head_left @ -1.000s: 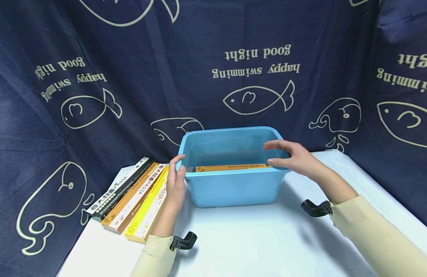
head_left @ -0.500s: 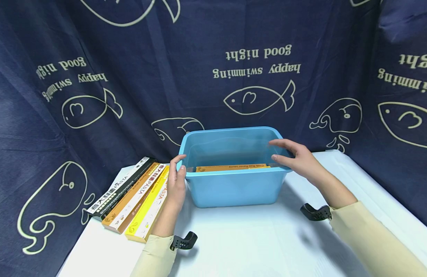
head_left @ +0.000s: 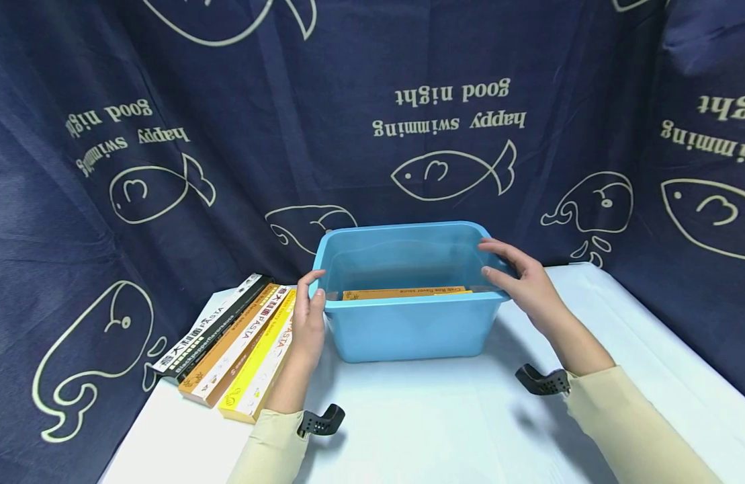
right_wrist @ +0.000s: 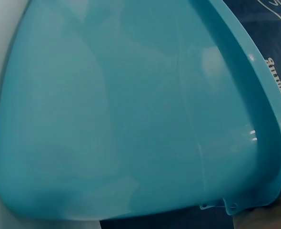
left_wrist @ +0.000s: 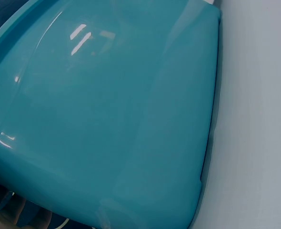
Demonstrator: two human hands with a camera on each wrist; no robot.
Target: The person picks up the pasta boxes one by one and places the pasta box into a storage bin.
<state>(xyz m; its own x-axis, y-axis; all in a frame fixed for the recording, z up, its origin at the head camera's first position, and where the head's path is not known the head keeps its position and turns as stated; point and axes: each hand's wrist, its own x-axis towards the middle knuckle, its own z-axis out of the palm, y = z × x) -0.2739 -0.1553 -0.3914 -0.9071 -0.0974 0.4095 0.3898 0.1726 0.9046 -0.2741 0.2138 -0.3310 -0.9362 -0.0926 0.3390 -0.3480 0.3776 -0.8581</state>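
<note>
A blue plastic bin (head_left: 408, 329) stands upright on the table, its front wall facing me. My left hand (head_left: 308, 323) grips its left rim, with fingertips and thumb over the edge. At the right rim, my right hand (head_left: 523, 279) holds on likewise, finger and thumb reaching over the inside. Within the bin lies an orange box (head_left: 402, 294) marked "Crab Roe flavor sauce", and a bit of yellow (head_left: 453, 292) shows beside it. The left wrist view is filled by the bin's outer wall (left_wrist: 112, 109), with some fingers (left_wrist: 39, 218) low at the left. Another bin wall (right_wrist: 107, 109) fills the right wrist view.
Left of the bin lie several long pasta boxes side by side: a black one (head_left: 217, 329), an orange one (head_left: 236, 343) and a yellow one (head_left: 257, 363), partly behind my left forearm. A dark blue curtain (head_left: 324, 134) with fish drawings surrounds the white table (head_left: 420, 417).
My right hand has moved right, from over the inside of the bin onto its right rim, and now grips it. The left hand and the bin have stayed in place.
</note>
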